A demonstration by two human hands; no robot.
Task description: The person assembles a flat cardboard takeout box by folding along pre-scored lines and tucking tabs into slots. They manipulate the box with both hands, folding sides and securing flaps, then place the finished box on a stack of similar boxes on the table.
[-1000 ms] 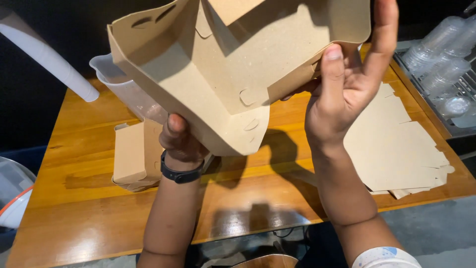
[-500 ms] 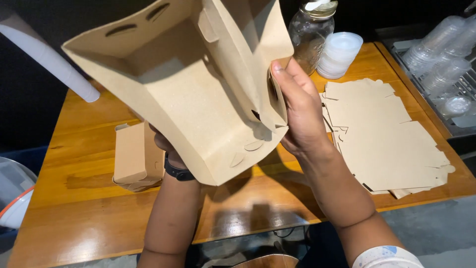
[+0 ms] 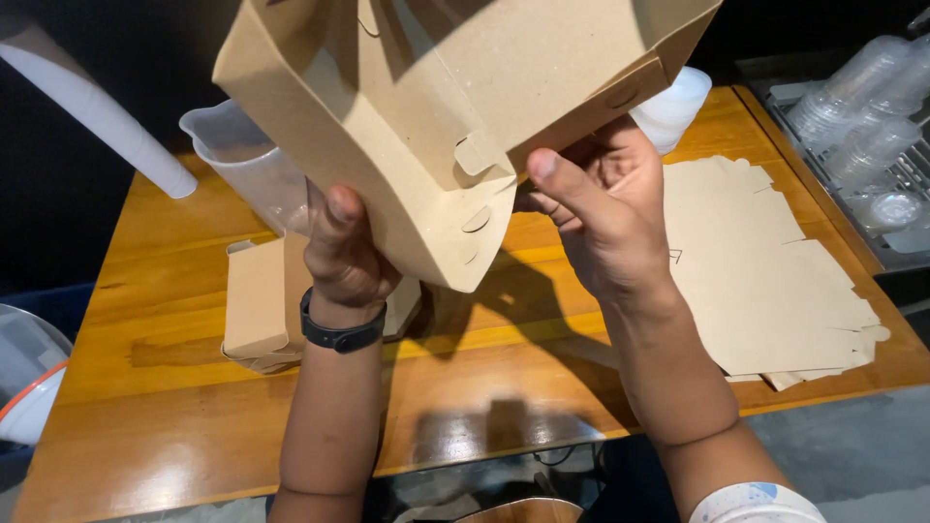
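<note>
Tilted further since before, one cardboard box [image 3: 436,116] is gripped by fingers of two hands, left hand [image 3: 341,254] and right hand [image 3: 605,218].

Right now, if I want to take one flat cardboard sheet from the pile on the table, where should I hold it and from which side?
Probably grip the top sheet of the flat cardboard pile at its near right corner, coming from the table's front edge. The sheets there are fanned out and overhang the edge slightly, so a thumb could slip under one. Both the left hand and the right hand hold the half-folded box.
</note>
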